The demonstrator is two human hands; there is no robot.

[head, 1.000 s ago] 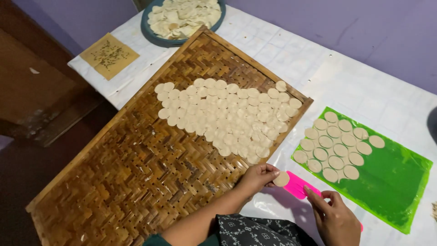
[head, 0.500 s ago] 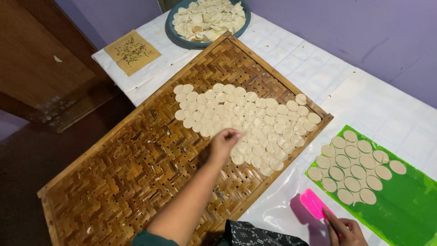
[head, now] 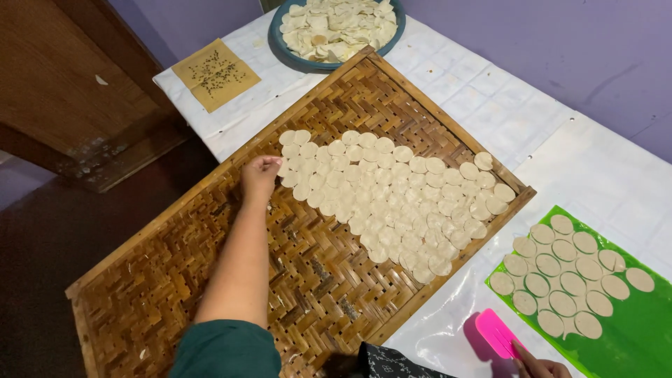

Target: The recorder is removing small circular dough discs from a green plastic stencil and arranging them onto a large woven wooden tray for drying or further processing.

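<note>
While the left hand [head: 260, 173], arm outstretched, pinches its grip shut over the dough rounds [head: 392, 196], the right hand [head: 539, 365] touches a pink scraper [head: 495, 333].

Large rectangular woven bamboo tray [head: 210, 280]: rough herringbone weave, semi-gloss brown strips. Pale round dough discs [head: 392, 196]: matt, floury, smooth. Green plastic sheet [head: 630, 343]: glossy. Pink plastic scraper [head: 495, 332]: smooth. White table cover [head: 490, 105]: shiny plastic, creased. Dark wooden door [head: 63, 77]: worn.

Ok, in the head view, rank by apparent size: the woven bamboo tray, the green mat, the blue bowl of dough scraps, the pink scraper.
1. Woven bamboo tray, by far the largest.
2. Green mat, partly cut off by the frame.
3. Blue bowl, also cropped and farther away, so its rank against the mat is unsure.
4. Pink scraper, smallest.
</note>
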